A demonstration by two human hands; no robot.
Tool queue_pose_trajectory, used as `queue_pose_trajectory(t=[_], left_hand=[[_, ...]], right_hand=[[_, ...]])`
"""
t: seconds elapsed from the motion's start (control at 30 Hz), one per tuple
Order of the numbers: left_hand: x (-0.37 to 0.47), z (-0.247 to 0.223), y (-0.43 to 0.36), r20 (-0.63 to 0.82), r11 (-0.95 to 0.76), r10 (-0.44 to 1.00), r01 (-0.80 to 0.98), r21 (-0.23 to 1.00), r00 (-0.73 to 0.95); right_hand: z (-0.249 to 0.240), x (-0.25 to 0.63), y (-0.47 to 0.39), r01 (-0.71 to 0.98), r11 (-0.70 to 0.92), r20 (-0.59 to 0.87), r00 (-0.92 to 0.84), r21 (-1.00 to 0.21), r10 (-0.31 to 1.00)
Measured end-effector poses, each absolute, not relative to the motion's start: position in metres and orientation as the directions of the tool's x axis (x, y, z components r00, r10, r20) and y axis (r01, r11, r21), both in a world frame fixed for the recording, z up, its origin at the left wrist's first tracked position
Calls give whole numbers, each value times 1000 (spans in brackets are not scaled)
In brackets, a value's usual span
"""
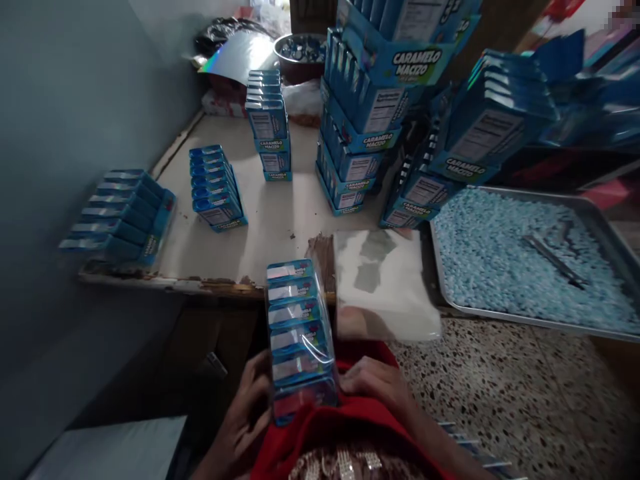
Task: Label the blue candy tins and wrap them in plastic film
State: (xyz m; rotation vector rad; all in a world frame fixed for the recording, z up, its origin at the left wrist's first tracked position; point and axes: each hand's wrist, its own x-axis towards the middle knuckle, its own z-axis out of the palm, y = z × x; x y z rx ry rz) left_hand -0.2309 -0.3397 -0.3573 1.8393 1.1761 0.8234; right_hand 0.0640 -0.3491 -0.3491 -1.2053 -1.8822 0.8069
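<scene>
A display pack of blue candy boxes (295, 333) in clear plastic film rests tilted against my body, just in front of the table edge. My left hand (253, 403) is closed along the pack's lower left side, its fingers bent against it. At the lower right side, my right hand (375, 383) has curled fingers pressed to the film's edge. Its fingertips are partly hidden. Just beyond the right hand, a stack of clear plastic bags (385, 287) overhangs the table's front edge.
On the white table (270, 227) stand a tall stack of blue candy packs (360, 140), another stack (450, 153), a shorter stack (270, 127) and a single pack (215, 187). A wrapped pack (120, 217) lies by the wall. A metal tray (500, 313) holds pale blue pieces and tongs (555, 260).
</scene>
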Motion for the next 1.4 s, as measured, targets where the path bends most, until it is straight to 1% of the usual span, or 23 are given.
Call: queue_pose_trajectory(t=[0.07,0.1,0.13,0.2,0.27,0.33,0.4,0.47,0.53,0.6,0.63,0.73,0.87,0.93,1.0,1.07,1.13,1.2,1.23,1.3,1.33,1.4], left_hand=[[-219,-354,-343,-79,12,972,287,958,222],[-212,-350,-340,-164,133,974,193,972,155],[-205,-346,-335,-226,216,969,107,971,100],[-192,-336,-318,-266,265,964,23,964,34],[-185,-328,-297,-262,262,965,49,964,6],[-185,-326,-279,-217,216,976,214,953,-20],[-190,-331,-266,-135,153,988,399,904,-73],[-195,-339,-260,-65,105,993,479,871,-100],[-197,-346,-256,-20,40,999,454,890,-49],[-194,-350,-256,-6,-5,1000,411,911,26],[-191,-350,-257,-8,-9,999,403,915,38],[-180,-353,-263,-2,20,999,425,905,-44],[-172,-360,-271,60,5,991,471,882,-123],[-173,-360,-274,71,10,986,480,877,-149],[-176,-356,-275,68,27,982,484,875,-178],[-183,-349,-277,124,4,970,523,853,-210],[-189,-341,-277,276,-106,938,586,803,-209],[-193,-336,-275,455,-260,880,665,700,-135],[-193,-335,-274,521,-319,849,705,634,-84],[-190,-334,-269,612,-355,790,787,504,-36],[-187,-334,-267,642,-339,765,819,463,-46],[-182,-332,-264,698,-322,712,848,420,-76]], right_hand=[[-349,58,-340,398,216,111,-270,-892,956],[-347,54,-333,373,148,69,-217,-916,974],[-344,50,-324,355,116,65,-154,-928,986],[-334,43,-307,349,158,147,-59,-924,987],[-323,38,-293,382,248,251,-43,-890,967],[-316,37,-285,414,297,297,-66,-861,953],[-320,34,-282,453,280,287,-55,-847,956],[-333,28,-282,498,253,262,-53,-829,964],[-350,21,-281,532,244,238,-81,-811,968],[-365,13,-280,548,241,233,-85,-801,969],[-370,10,-279,561,238,242,-69,-793,968],[-380,7,-280,628,240,282,-33,-741,959],[-381,9,-283,702,241,322,-17,-670,947],[-376,11,-283,716,231,323,-8,-658,946],[-366,14,-284,728,195,288,3,-658,958],[-353,18,-284,742,170,301,45,-648,953],[-340,22,-285,754,236,435,72,-612,897],[-329,25,-283,757,397,592,-16,-519,806],[-326,25,-282,749,473,637,-89,-464,766],[-321,27,-277,745,545,664,-187,-385,724],[-320,27,-275,755,545,669,-195,-365,718],[-320,28,-270,766,536,682,-181,-354,709]])
